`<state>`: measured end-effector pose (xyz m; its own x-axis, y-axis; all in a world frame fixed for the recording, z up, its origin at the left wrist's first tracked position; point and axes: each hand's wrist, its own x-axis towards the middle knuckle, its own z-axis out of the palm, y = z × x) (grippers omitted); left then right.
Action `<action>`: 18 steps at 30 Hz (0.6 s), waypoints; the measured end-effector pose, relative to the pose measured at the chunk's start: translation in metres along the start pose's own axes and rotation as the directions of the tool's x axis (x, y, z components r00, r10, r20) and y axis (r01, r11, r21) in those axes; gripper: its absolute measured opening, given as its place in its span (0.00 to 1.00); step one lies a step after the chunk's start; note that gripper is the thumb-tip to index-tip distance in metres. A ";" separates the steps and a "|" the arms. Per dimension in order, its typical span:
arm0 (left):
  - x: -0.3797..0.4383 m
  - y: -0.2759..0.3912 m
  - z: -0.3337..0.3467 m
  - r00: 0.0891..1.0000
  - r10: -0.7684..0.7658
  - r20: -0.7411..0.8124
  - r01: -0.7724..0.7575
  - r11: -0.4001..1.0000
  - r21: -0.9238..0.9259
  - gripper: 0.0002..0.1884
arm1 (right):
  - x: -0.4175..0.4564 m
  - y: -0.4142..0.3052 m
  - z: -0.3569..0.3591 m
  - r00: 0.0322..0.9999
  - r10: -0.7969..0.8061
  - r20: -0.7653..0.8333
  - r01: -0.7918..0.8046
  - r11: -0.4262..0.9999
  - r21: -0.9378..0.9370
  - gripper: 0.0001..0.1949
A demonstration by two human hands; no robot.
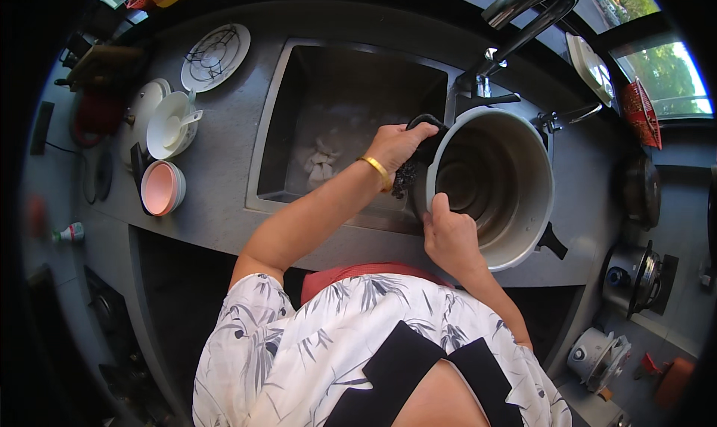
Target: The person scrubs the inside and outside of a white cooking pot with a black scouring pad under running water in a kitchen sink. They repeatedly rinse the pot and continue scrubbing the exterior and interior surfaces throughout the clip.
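A large metal pot (521,203), like a pressure cooker's body, is tilted with its mouth towards me at the sink's right edge. My left hand (395,147), with a gold bangle at the wrist, is closed at the pot's black side handle (428,138). A dark, wiry scouring pad (404,179) shows beneath that palm, partly hidden. My right hand (454,231) grips the pot's near rim, thumb over the edge. A shorter black handle (553,241) sticks out on the opposite side. In the steel sink (269,124) lies a crumpled pale cloth (320,161).
A chrome faucet (493,63) rises behind the pot. Left of the sink stand a plate with a wire rack (215,57), a white bowl with a spoon (173,124), stacked pink and white bowls (161,187) and a pot lid (140,113). Cookers (630,278) stand at right.
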<state>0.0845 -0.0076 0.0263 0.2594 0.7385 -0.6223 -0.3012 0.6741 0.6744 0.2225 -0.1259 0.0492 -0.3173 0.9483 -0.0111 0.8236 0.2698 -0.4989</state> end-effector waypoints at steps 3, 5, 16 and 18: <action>0.000 0.010 0.006 1.000 -0.027 0.002 0.026 0.992 0.127 0.11 | 0.003 0.002 -0.002 1.000 -0.002 -0.004 0.002 1.000 -0.002 0.09; -0.004 0.013 0.005 0.998 -0.046 0.037 0.040 0.989 0.142 0.12 | 0.002 0.002 -0.004 1.000 0.009 -0.002 -0.009 1.000 -0.009 0.09; -0.002 -0.011 0.002 0.986 0.143 0.082 -0.139 0.989 -0.043 0.16 | 0.002 0.000 -0.003 0.999 0.027 -0.016 -0.027 1.000 0.007 0.10; -0.003 -0.011 0.004 0.983 0.172 0.061 -0.173 0.985 0.010 0.18 | 0.003 0.001 -0.004 1.000 0.028 -0.010 -0.028 1.000 0.001 0.10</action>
<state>0.0911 -0.0171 0.0218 0.2593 0.8430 -0.4713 -0.3322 0.5361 0.7761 0.2247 -0.1224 0.0525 -0.2891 0.9572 -0.0163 0.8318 0.2427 -0.4992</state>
